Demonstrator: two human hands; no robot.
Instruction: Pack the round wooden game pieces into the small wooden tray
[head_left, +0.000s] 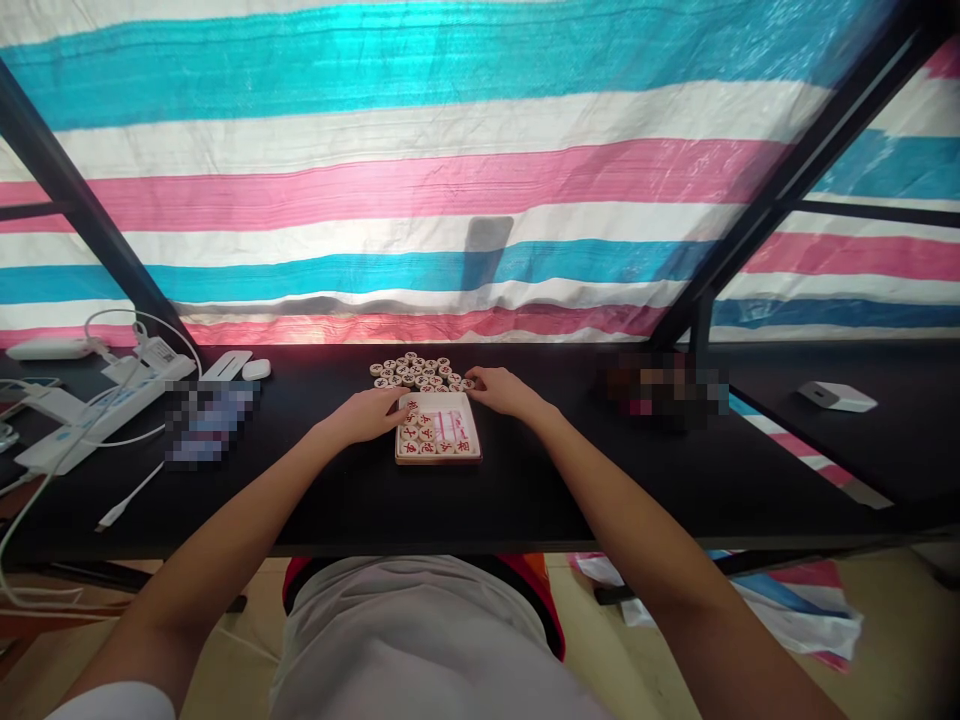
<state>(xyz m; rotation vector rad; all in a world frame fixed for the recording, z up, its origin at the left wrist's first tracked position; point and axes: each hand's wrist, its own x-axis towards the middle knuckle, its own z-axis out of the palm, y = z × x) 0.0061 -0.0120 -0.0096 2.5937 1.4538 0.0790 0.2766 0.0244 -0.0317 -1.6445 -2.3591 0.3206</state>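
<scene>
A shallow white square box (439,460) sits on the black table, with several red-marked Chinese chess pieces (426,434) along its left side and bottom row. Part of its floor shows a pink-printed patch (451,428). My left hand (369,414) reaches over the box's upper left corner, its fingers closed at a chess piece (412,406) there. Just behind the box lies a cluster of loose Chinese chess pieces (409,370). At the right end of that cluster, my right hand (506,390) has thumb and fingers closed around a piece (469,384).
To the left lie a white power strip (105,410) with cables, a blurred item (210,425), a white cable plug (112,516) and a small white case (256,369). A blurred dark object (660,390) is at right. A striped sheet (420,180) hangs behind the table (540,500).
</scene>
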